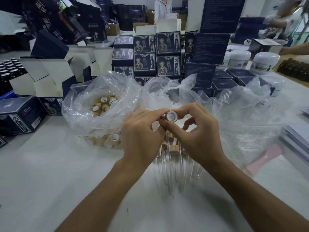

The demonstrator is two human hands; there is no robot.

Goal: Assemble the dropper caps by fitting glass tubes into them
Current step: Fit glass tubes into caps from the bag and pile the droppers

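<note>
A wooden dropper cap [171, 116] with a white inside faces me above the table's middle. My right hand [199, 136] pinches it between thumb and fingers, and the fingertips of my left hand [142, 134] touch its left side. Below my hands lies a pile of clear glass tubes [173, 174], some with wooden caps [173, 148] fitted on them. More loose caps [103, 104] fill an open clear plastic bag [93, 118] to the left, and some caps [108, 139] lie against its lower edge. I cannot tell if a tube is in the held cap.
Crumpled clear bags [242, 118] lie right and behind my hands. Stacked dark blue boxes [157, 54] stand behind, open white cartons [50, 77] at left, white jars [265, 62] at right. A pink flat item [265, 158] lies at right. A person [163, 9] stands far back.
</note>
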